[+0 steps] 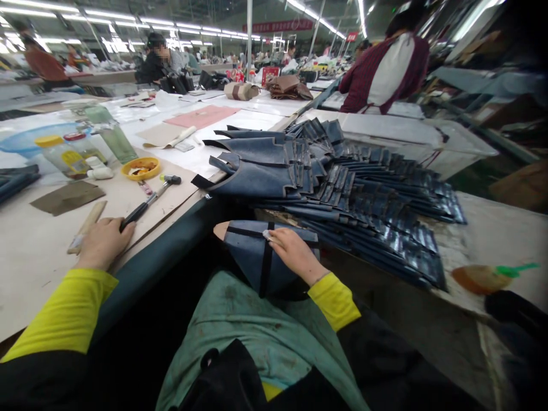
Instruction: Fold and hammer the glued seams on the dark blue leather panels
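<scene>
My left hand (103, 242) is at the table's front edge, its fingers closed round the black handle of a hammer (143, 206), whose head points away from me. A wooden-looking stick (89, 225) lies just beside that hand. My right hand (295, 251) pinches a small pale object (269, 235) over a dark blue leather piece (246, 257) crossed by black strips. This piece rests above my lap and has a tan rounded tip at its left end.
Many blue leather pieces (363, 200) are piled at the right. A yellow dish (140, 168), jars (62, 157), a glass bottle (112, 134) and a brown scrap (68, 197) stand or lie at the left. An orange bottle (482, 278) lies far right. People work beyond.
</scene>
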A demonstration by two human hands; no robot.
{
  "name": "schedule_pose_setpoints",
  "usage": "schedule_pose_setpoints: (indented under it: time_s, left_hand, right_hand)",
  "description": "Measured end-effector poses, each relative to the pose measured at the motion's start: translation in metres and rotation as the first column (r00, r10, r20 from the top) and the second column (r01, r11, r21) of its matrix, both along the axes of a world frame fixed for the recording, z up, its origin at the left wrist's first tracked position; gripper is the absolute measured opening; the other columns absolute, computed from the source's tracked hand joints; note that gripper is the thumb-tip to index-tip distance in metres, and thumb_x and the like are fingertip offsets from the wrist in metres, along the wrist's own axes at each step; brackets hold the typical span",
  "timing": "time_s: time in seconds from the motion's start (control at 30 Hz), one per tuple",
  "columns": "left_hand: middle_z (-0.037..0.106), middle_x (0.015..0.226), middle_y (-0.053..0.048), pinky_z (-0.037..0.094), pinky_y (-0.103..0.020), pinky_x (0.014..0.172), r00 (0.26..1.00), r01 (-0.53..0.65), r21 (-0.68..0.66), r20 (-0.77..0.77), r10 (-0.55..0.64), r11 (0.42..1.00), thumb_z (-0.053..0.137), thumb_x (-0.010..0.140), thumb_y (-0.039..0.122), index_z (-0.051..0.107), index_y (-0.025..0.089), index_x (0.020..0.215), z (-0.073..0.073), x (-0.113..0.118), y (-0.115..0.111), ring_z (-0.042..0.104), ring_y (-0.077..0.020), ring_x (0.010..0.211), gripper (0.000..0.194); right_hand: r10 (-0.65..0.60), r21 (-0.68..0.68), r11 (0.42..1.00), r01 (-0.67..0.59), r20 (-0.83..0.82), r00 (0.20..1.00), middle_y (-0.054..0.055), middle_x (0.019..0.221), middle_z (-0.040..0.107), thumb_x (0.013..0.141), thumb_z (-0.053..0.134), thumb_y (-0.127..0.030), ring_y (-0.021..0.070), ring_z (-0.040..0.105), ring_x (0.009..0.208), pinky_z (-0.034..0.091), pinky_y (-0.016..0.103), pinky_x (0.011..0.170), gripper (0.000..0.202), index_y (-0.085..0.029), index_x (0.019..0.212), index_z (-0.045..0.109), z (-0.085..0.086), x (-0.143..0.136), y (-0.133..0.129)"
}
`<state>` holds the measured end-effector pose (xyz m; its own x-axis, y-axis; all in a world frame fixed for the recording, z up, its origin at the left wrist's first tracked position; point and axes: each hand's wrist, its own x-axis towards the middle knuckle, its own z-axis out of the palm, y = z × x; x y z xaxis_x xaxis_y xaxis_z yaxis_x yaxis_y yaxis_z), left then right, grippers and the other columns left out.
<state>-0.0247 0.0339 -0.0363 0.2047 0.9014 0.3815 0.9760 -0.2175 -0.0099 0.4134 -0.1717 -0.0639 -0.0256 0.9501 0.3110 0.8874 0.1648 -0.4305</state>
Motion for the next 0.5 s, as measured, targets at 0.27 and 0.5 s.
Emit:
schedule_pose_setpoints:
  time_s: [0.27, 0.5]
  left_hand:
    - [0.058, 0.097, -0.016, 0.048, -0.042, 0.076, 0.975, -0.165, -0.093, -0.167, 0.148, 0.982, 0.03, 0.088, 0.048, 0.057, 0.01, 0.102, 0.004, 0.032, -0.005, 0.057, -0.0317, 0.093, 0.049]
    - [0.059, 0.106, -0.016, 0.045, -0.04, 0.082, 0.986, -0.159, -0.306, -0.009, 0.164, 0.939, 0.028, 0.089, 0.038, 0.048, 0.015, 0.114, 0.02, 0.052, -0.01, 0.059, -0.0284, 0.097, 0.04]
  right_hand:
    - [0.055, -0.099, 0.995, -0.027, 0.288, 0.956, 0.011, 0.1, 0.06, 0.088, 0.045, -0.015, 0.0231, 0.05, 0.096, 0.044, 0.035, 0.086, 0.023, -0.013, 0.106, 0.061, 0.011, -0.028, 0.02]
    - [0.001, 0.069, 0.997, -0.029, 0.376, 0.927, 0.01, 0.098, 0.062, 0.08, 0.04, -0.001, 0.0219, 0.055, 0.088, 0.051, 0.034, 0.074, 0.041, -0.022, 0.108, 0.062, -0.007, 0.006, -0.005]
